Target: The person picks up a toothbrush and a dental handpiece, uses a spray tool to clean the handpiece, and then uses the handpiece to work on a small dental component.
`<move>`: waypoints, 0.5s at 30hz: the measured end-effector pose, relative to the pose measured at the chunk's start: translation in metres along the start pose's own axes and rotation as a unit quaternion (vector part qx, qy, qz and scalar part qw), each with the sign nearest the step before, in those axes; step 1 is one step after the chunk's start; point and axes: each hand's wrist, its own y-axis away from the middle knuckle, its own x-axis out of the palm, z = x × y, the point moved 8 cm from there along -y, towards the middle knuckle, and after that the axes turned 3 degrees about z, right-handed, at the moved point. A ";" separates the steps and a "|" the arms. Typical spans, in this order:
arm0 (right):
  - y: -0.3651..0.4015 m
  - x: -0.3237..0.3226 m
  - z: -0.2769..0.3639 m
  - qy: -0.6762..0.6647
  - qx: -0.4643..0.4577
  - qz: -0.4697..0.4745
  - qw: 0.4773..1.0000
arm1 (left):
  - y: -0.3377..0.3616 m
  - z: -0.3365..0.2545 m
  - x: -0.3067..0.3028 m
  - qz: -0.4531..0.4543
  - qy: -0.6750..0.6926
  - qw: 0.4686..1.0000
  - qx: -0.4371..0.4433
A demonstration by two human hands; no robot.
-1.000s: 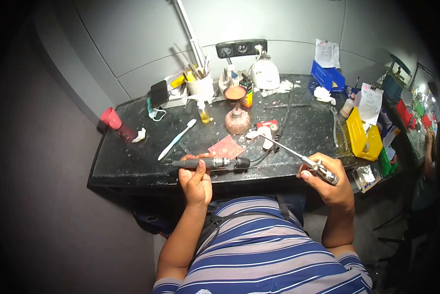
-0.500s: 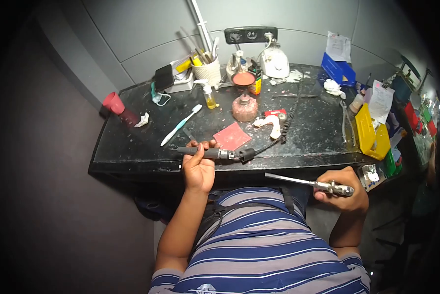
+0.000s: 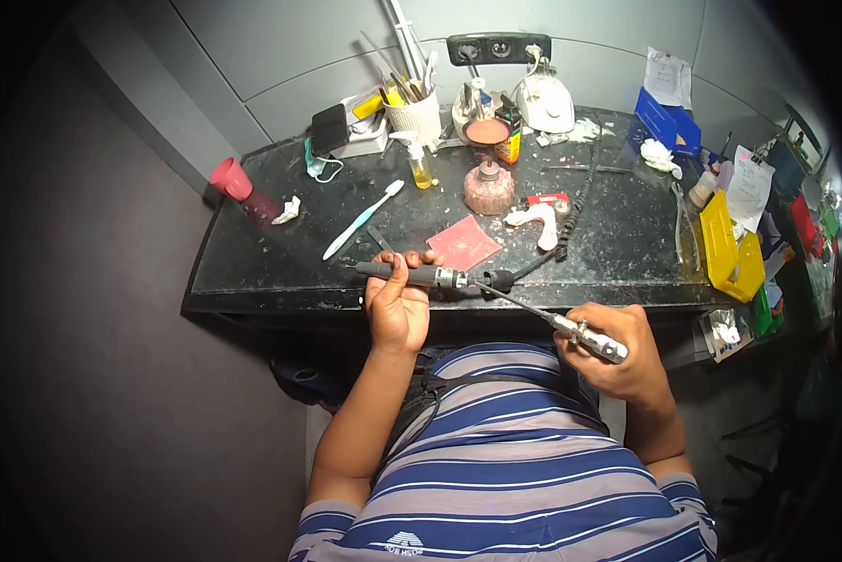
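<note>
My left hand grips a black rotary handpiece, held level over the front edge of the bench with its thin bur pointing left. A cord runs from its right end to a coiled cable. In my right hand is a metal air blow gun, fingers wrapped round its body. Its long nozzle reaches up and left, the tip right at the rear end of the handpiece. Just behind the handpiece lie a pink wax sheet and a pale horseshoe-shaped dental piece.
A toothbrush, a pump bottle and a pink-stained burner jar stand or lie mid-bench. At left is a red cup; a tool holder stands behind. Yellow and blue trays line the right side.
My right hand has moved left with the blow gun, bringing the nozzle tip to the handpiece's rear end. My left hand keeps its hold; the whole view has shifted slightly.
</note>
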 end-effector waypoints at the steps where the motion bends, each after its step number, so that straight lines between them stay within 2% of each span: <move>1: 0.000 0.001 0.001 0.000 -0.008 -0.003 1.000 | 0.000 0.000 0.000 0.000 -0.002 1.000 0.001; 15: -0.003 0.009 0.002 -0.010 -0.012 0.011 1.000 | 0.001 0.001 0.002 0.003 -0.008 1.000 0.003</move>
